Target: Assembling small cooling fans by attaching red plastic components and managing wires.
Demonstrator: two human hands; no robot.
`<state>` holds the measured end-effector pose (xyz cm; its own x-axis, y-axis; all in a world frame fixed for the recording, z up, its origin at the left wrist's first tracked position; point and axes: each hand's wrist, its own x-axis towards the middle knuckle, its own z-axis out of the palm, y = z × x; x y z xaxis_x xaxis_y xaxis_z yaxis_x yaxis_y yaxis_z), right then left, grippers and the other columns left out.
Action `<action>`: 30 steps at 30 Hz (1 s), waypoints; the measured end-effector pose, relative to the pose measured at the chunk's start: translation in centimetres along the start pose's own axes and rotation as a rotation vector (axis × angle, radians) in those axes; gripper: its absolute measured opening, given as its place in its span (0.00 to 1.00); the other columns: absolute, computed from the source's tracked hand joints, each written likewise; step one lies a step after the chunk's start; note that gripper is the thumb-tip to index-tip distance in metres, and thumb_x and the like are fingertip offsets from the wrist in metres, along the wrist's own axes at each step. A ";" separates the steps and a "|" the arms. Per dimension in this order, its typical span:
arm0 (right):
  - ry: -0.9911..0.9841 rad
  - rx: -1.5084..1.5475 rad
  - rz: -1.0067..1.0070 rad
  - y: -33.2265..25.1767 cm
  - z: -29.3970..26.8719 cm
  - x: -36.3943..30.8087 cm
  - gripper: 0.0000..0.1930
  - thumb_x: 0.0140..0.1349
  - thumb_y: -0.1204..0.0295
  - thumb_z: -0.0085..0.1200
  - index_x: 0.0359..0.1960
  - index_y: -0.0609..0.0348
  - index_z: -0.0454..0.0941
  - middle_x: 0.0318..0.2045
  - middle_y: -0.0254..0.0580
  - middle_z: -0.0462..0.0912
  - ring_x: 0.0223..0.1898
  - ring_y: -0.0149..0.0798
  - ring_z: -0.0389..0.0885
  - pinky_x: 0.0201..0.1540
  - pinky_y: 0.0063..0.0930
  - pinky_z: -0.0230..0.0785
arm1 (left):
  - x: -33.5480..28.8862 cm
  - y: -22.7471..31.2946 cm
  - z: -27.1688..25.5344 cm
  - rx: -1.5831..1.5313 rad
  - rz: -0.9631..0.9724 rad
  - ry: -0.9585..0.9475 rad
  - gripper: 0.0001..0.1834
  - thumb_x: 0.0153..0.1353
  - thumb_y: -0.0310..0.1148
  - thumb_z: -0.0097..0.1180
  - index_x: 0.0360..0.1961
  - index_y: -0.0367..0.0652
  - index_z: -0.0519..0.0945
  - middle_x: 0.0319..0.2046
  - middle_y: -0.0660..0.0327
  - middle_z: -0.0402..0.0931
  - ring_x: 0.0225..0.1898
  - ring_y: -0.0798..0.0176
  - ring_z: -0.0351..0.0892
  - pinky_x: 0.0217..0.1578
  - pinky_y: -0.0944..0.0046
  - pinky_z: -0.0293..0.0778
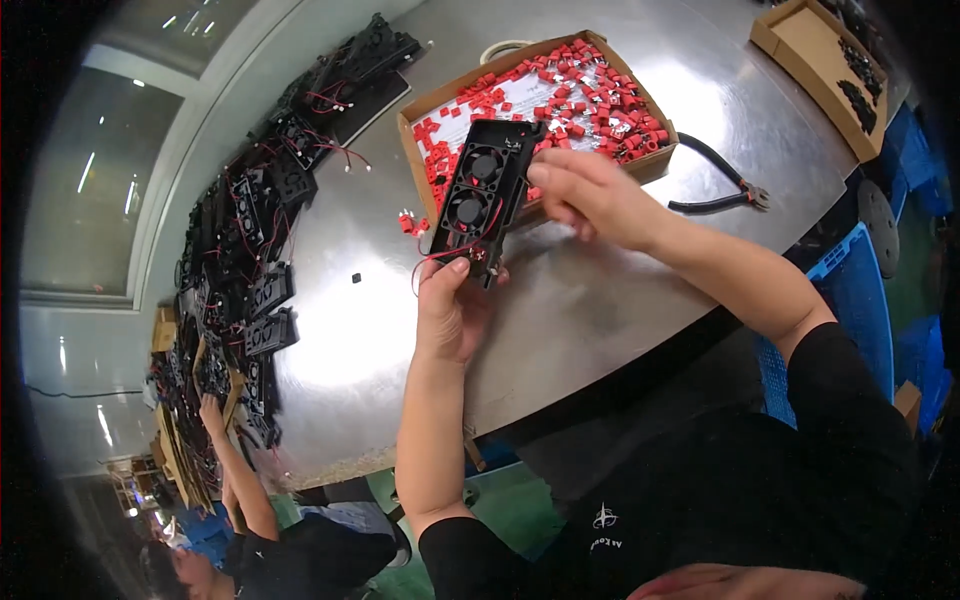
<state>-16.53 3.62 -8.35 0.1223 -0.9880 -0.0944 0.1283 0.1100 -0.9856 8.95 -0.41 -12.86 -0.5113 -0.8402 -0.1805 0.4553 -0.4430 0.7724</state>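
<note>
My left hand is closed around the lower end of a black plastic fan housing, held tilted above the metal table. Two small round fans sit in the housing, and thin red wires run out near my left thumb. My right hand is at the housing's upper right edge, thumb and forefinger pinched together there. Whatever is between those fingertips is too small to make out. Behind the housing stands a shallow cardboard box with many small red plastic parts, partly hidden by the housing.
Black-handled cutting pliers lie right of the box. Piled black housings with wires line the table's left side. A small black piece lies left of my hands. Another cardboard box is far right. A co-worker's arm reaches in at lower left.
</note>
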 end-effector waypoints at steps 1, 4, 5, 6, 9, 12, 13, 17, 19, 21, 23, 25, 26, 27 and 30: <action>0.071 -0.102 -0.118 0.3 -0.6 0.4 0.12 0.76 0.61 0.55 0.36 0.53 0.73 0.25 0.24 0.72 0.25 0.18 0.68 0.26 0.18 0.61 | 0.1 0.1 -0.1 0.052 -0.008 -0.016 0.26 0.61 0.34 0.64 0.60 0.36 0.77 0.47 0.55 0.84 0.45 0.58 0.85 0.47 0.56 0.84; 0.206 -0.365 -0.424 0.3 -1.1 0.0 0.08 0.70 0.65 0.61 0.37 0.54 0.76 0.28 0.30 0.76 0.31 0.24 0.76 0.34 0.22 0.69 | -0.3 0.3 0.6 0.115 -0.023 0.024 0.25 0.62 0.32 0.62 0.61 0.36 0.76 0.49 0.55 0.83 0.47 0.59 0.84 0.48 0.57 0.84; 0.268 -0.526 -0.613 -0.2 -1.0 -0.4 0.08 0.66 0.68 0.65 0.38 0.55 0.78 0.31 0.34 0.80 0.35 0.28 0.81 0.41 0.26 0.74 | -0.4 0.4 1.1 0.127 -0.029 0.080 0.23 0.62 0.26 0.60 0.59 0.34 0.77 0.49 0.56 0.84 0.48 0.59 0.85 0.49 0.57 0.83; 0.273 -0.528 -0.607 -0.6 -1.0 -0.3 0.08 0.66 0.68 0.65 0.38 0.55 0.78 0.31 0.34 0.80 0.35 0.28 0.81 0.41 0.26 0.74 | -0.5 0.3 1.3 0.125 -0.036 0.077 0.23 0.62 0.26 0.60 0.59 0.34 0.77 0.49 0.56 0.84 0.48 0.59 0.85 0.49 0.57 0.83; 0.106 -0.844 -1.123 -0.7 -0.7 0.0 0.16 0.52 0.71 0.71 0.43 0.56 0.84 0.49 0.40 0.85 0.59 0.51 0.80 0.63 0.48 0.70 | -0.3 -0.2 1.4 0.343 -0.097 0.021 0.26 0.66 0.27 0.58 0.66 0.40 0.74 0.53 0.62 0.81 0.51 0.68 0.80 0.52 0.67 0.76; -0.050 -0.944 -1.075 0.0 -0.4 0.3 0.13 0.52 0.71 0.71 0.40 0.53 0.84 0.54 0.41 0.83 0.64 0.50 0.77 0.64 0.48 0.71 | -1.0 -0.6 2.6 0.450 -0.066 -0.027 0.27 0.64 0.25 0.63 0.65 0.41 0.74 0.52 0.64 0.81 0.50 0.70 0.79 0.53 0.67 0.76; -0.082 -0.951 -1.026 0.4 -0.4 0.5 0.12 0.51 0.70 0.72 0.37 0.52 0.83 0.57 0.42 0.82 0.67 0.51 0.75 0.65 0.49 0.70 | -1.0 -0.7 2.9 0.451 -0.073 -0.032 0.27 0.64 0.25 0.63 0.65 0.41 0.74 0.52 0.64 0.81 0.50 0.70 0.79 0.53 0.67 0.76; -0.106 -0.848 -1.069 1.0 -0.3 0.7 0.12 0.51 0.69 0.73 0.35 0.53 0.82 0.58 0.43 0.82 0.66 0.52 0.75 0.64 0.48 0.70 | -1.5 -0.6 4.0 0.496 -0.037 -0.071 0.27 0.60 0.21 0.63 0.62 0.41 0.74 0.52 0.63 0.81 0.51 0.69 0.80 0.54 0.66 0.76; -0.135 -0.824 -1.088 0.8 0.1 0.6 0.12 0.51 0.69 0.73 0.35 0.53 0.82 0.58 0.42 0.82 0.66 0.52 0.76 0.64 0.48 0.71 | -1.7 -0.6 4.1 0.499 -0.025 -0.087 0.28 0.59 0.21 0.63 0.61 0.40 0.74 0.52 0.62 0.81 0.51 0.68 0.81 0.55 0.66 0.77; -0.119 -0.832 -1.097 1.2 0.5 0.3 0.12 0.51 0.68 0.74 0.34 0.53 0.82 0.59 0.39 0.83 0.65 0.50 0.76 0.62 0.48 0.72 | -1.9 -0.8 4.0 0.596 0.005 -0.125 0.26 0.56 0.22 0.63 0.57 0.38 0.75 0.50 0.61 0.82 0.51 0.68 0.81 0.54 0.66 0.77; -0.110 -0.826 -1.058 1.5 0.4 0.0 0.12 0.51 0.68 0.73 0.34 0.53 0.82 0.59 0.38 0.84 0.65 0.50 0.76 0.62 0.48 0.71 | -2.1 -0.9 4.0 0.668 0.017 -0.117 0.24 0.54 0.23 0.65 0.55 0.37 0.76 0.48 0.61 0.83 0.50 0.68 0.81 0.54 0.66 0.77; -0.104 -0.819 -1.020 1.6 0.3 0.0 0.11 0.52 0.68 0.73 0.33 0.53 0.83 0.58 0.37 0.84 0.65 0.49 0.77 0.62 0.48 0.71 | -2.2 -1.0 4.1 0.739 0.031 -0.108 0.23 0.53 0.23 0.66 0.52 0.37 0.78 0.46 0.61 0.83 0.49 0.69 0.81 0.53 0.66 0.77; -0.128 -0.816 -1.024 1.4 0.2 0.0 0.11 0.53 0.68 0.72 0.33 0.53 0.82 0.58 0.37 0.85 0.65 0.49 0.77 0.62 0.47 0.71 | -2.3 -1.0 4.2 0.743 0.036 -0.102 0.22 0.52 0.24 0.67 0.50 0.36 0.78 0.45 0.61 0.83 0.48 0.69 0.81 0.52 0.66 0.77; -0.151 -0.814 -1.028 1.3 0.1 0.0 0.10 0.54 0.69 0.72 0.32 0.54 0.82 0.58 0.37 0.85 0.65 0.48 0.77 0.62 0.46 0.71 | -2.3 -1.0 4.3 0.747 0.042 -0.096 0.21 0.52 0.25 0.69 0.48 0.35 0.79 0.44 0.61 0.83 0.47 0.69 0.81 0.51 0.66 0.77; -0.197 -0.772 -0.955 1.1 0.4 -0.3 0.08 0.57 0.71 0.70 0.31 0.56 0.80 0.56 0.39 0.86 0.62 0.50 0.79 0.63 0.46 0.70 | -2.2 -0.9 4.3 0.757 0.037 -0.101 0.22 0.53 0.24 0.69 0.50 0.35 0.78 0.46 0.61 0.83 0.48 0.68 0.82 0.53 0.65 0.78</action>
<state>-16.05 4.08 -9.37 0.4529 -0.5967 0.6624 -0.3567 -0.8022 -0.4788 6.48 3.18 -10.56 -0.5862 -0.8015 -0.1180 -0.1321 -0.0491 0.9900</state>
